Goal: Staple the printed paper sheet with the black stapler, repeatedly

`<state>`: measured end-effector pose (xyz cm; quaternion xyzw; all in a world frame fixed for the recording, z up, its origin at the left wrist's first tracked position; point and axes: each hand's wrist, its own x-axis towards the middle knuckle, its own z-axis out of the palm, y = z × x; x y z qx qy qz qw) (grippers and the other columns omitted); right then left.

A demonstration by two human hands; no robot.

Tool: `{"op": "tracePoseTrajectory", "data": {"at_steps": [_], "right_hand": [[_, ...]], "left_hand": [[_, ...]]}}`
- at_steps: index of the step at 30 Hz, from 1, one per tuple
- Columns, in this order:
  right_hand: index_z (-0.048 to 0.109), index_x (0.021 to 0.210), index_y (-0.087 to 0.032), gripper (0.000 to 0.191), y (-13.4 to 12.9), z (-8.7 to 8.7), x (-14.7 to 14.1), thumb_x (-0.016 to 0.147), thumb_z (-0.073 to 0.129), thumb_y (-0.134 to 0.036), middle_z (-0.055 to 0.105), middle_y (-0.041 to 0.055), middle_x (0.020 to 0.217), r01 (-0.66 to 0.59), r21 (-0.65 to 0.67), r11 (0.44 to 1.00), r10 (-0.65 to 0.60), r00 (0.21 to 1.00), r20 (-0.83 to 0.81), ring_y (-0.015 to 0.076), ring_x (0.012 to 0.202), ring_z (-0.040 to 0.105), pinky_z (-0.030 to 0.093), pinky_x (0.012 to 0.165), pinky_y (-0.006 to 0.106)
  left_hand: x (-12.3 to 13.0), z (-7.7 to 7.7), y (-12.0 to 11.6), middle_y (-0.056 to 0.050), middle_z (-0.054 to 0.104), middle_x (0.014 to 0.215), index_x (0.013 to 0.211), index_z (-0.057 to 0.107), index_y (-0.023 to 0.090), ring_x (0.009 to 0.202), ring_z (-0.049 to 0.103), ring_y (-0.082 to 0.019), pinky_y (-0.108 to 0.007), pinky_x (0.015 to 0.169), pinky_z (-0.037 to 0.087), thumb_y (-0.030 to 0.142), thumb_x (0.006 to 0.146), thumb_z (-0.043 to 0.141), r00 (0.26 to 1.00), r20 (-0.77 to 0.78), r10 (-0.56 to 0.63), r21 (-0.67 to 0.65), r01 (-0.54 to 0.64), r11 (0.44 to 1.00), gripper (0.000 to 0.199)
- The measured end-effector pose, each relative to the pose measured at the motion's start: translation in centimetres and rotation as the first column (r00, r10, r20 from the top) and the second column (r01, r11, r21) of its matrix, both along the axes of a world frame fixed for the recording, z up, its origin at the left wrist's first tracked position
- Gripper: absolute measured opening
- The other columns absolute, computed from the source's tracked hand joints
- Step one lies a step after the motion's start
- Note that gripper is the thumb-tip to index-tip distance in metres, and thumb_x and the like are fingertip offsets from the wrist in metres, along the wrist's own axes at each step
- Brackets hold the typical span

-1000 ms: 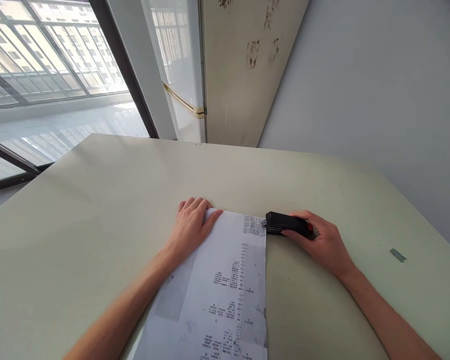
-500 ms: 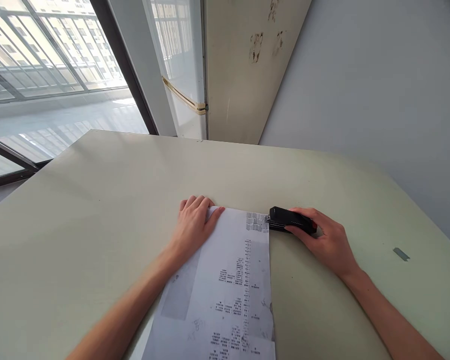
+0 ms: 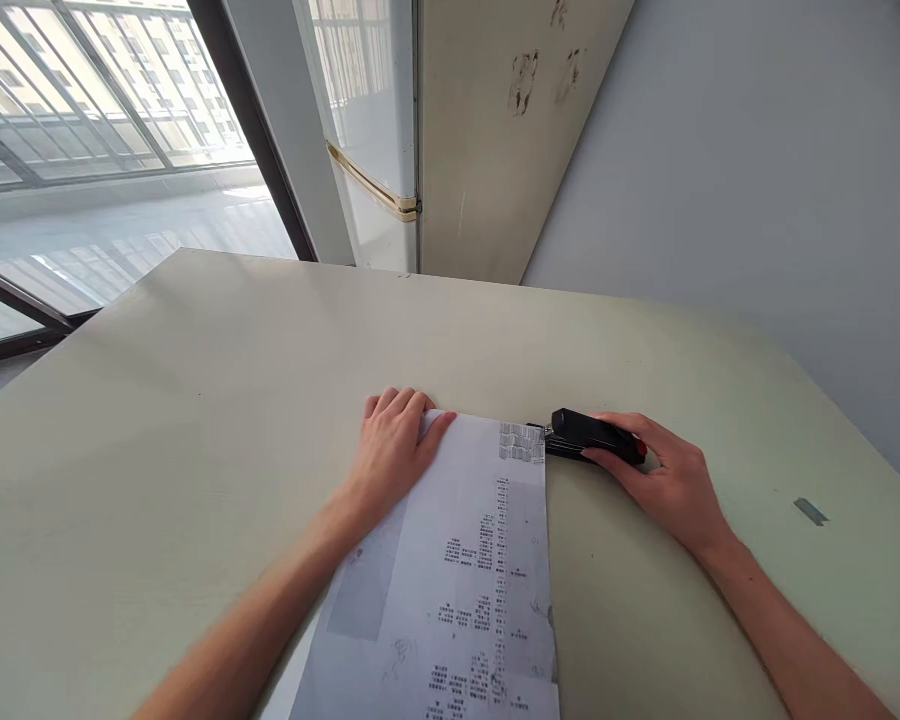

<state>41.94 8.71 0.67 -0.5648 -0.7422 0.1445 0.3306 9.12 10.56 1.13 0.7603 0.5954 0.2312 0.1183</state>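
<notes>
Printed paper sheets [image 3: 450,560] lie on the table, running toward me, with dense text near the far right corner. My left hand [image 3: 394,440] grips their far left corner, thumb on top and the other fingers curled at the edge. A black stapler [image 3: 596,438] with a red spot at its rear is in my right hand [image 3: 667,480], thumb on the near side and fingers over the back. Its jaws are parted at the far right corner of the paper. The tip of its base shows just past the far edge, with part of the base hidden under the sheets.
The pale table [image 3: 270,350] stretches out on all sides of the paper. A small grey strip [image 3: 811,511] lies to the right. Beyond the table stand a fridge [image 3: 487,180], a grey wall [image 3: 735,150] and a framed window [image 3: 112,120].
The view has shifted slightly. The stapler's upper arm sits a little farther right from the paper's edge, and its jaws look wider apart. My left hand keeps its grip on the paper.
</notes>
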Motion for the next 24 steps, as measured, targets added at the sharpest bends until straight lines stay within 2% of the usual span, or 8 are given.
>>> {"op": "tracePoseTrajectory", "data": {"at_steps": [13, 24], "right_hand": [[0.071, 0.114, -0.033, 0.028, -0.10, -0.01, 0.09, 0.097, 0.067, -0.054, 0.076, 0.0013, 0.102, -0.010, 0.021, 1.000, 0.009, 0.999, 0.030, 0.0203, 0.078, 0.066, 0.050, 0.061, 0.032], [0.072, 0.112, -0.031, 0.028, -0.02, -0.12, 0.16, 0.095, 0.070, -0.053, 0.077, 0.0028, 0.107, 0.056, 0.016, 0.998, -0.056, 0.998, 0.007, 0.0218, 0.082, 0.066, 0.053, 0.069, 0.035]], "left_hand": [[0.06, -0.18, 0.05, -0.003, 0.070, 0.095, 0.086, 0.054, 0.023, 0.095, 0.059, -0.024, -0.044, 0.095, 0.040, 0.045, 0.107, 0.046, 1.000, -0.002, 0.007, 0.017, -0.007, 1.000, 0.031], [0.13, -0.05, -0.06, -0.003, 0.070, 0.095, 0.085, 0.055, 0.023, 0.095, 0.059, -0.024, -0.045, 0.095, 0.040, 0.045, 0.107, 0.046, 1.000, -0.002, 0.011, 0.009, -0.011, 1.000, 0.032]]}}
